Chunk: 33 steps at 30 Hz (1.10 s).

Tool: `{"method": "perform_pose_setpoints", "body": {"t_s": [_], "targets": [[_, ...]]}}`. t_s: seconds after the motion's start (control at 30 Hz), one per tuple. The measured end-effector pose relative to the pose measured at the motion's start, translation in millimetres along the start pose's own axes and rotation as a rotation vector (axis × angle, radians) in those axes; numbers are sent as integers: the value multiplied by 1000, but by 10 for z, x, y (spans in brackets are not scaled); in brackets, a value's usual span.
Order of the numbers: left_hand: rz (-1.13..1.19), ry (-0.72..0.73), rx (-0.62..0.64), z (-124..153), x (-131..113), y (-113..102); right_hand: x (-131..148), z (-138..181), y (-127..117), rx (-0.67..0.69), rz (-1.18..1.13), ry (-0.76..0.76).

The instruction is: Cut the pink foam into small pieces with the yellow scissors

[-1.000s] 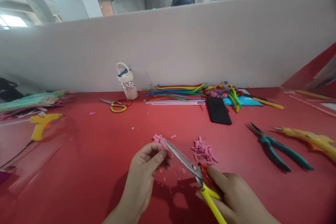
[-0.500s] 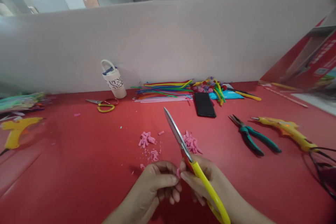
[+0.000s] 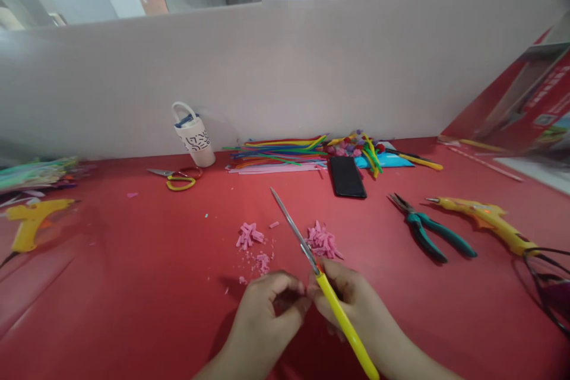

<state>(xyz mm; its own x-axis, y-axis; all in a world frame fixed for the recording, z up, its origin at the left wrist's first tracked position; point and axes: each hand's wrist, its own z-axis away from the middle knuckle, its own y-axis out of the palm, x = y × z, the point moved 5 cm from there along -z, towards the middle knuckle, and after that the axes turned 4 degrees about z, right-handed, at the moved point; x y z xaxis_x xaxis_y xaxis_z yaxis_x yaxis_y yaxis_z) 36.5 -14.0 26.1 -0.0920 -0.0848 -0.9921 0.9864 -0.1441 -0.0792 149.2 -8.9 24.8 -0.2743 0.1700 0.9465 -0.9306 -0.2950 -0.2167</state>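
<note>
My right hand (image 3: 356, 309) grips yellow-handled scissors (image 3: 312, 267) with the closed blades pointing up and away to the left. My left hand (image 3: 267, 314) is curled just left of it, thumb and fingers pinched against the right fingertips; what they pinch is hidden. Beyond the hands, two small heaps of pink foam pieces lie on the red table: the left pink heap (image 3: 249, 234) and the right pink heap (image 3: 323, 241). Tiny pink scraps (image 3: 262, 261) are scattered between them.
Green-handled pliers (image 3: 425, 231) and a yellow glue gun (image 3: 485, 219) lie to the right. A black phone (image 3: 347, 177), coloured pipe cleaners (image 3: 280, 154), a second pair of scissors (image 3: 176, 178), a white cup (image 3: 193, 139) and another glue gun (image 3: 29, 222) sit farther off. A white partition (image 3: 285, 71) backs the table.
My left hand pulled back from the left pink heap toward me. The right hand swung the scissors upright and met the left hand; the blades have since tilted lower.
</note>
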Motion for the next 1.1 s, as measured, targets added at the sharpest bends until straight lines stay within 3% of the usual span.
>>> {"method": "perform_pose_setpoints", "body": {"t_s": [0.13, 0.23, 0.4, 0.6, 1.1], "targets": [[128, -122, -1, -16, 40, -16, 54, 5, -40, 4, 101, -90], [274, -199, -79, -62, 46, -137, 114, 17, -129, -14, 293, -188], [486, -124, -169, -134, -40, -383, 129, 39, -219, -69, 727, -269], [604, -43, -205, -137, -117, -491, 71, 74, -172, -67, 1017, -396], [599, 26, -189, -104, -155, -471, 33, 81, -81, -16, 1089, -453]]}}
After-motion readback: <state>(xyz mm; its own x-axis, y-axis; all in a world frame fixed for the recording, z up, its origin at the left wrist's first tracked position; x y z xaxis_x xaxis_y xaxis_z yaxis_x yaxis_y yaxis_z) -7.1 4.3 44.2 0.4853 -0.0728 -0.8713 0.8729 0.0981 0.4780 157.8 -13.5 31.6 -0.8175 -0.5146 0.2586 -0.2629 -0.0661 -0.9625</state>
